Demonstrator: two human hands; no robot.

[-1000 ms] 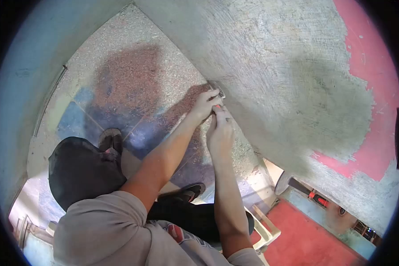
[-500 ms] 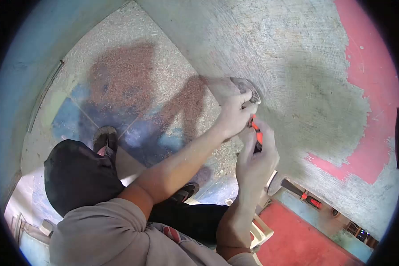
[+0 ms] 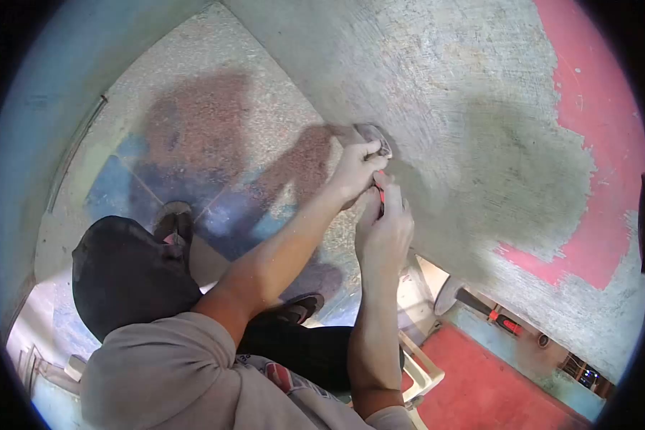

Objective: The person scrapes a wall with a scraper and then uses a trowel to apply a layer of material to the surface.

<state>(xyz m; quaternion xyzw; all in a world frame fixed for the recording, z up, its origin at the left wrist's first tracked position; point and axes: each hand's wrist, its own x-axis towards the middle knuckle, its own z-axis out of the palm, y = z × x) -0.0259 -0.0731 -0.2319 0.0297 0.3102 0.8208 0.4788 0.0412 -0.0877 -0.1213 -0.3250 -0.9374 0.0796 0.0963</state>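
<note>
My left hand (image 3: 357, 170) is closed around the front part of a tool, near its rounded grey head (image 3: 375, 137), which is against or very close to the scraped grey wall (image 3: 437, 93). Just below, my right hand (image 3: 385, 233) grips the same tool by its red and black handle (image 3: 380, 193). Fingers cover most of the tool, so its exact kind cannot be made out. Pale dust coats both hands and forearms.
Pink paint (image 3: 609, 179) remains on the wall's right side. A second red and black tool (image 3: 507, 324) with a round disc lies at the wall's lower edge. A pale plastic seat (image 3: 426, 373) stands by my right arm. Dusty floor (image 3: 265, 64) extends left.
Both hands and the tool have shifted left and slightly up along the wall. Less of the red handle shows now. The grip appears unchanged.
</note>
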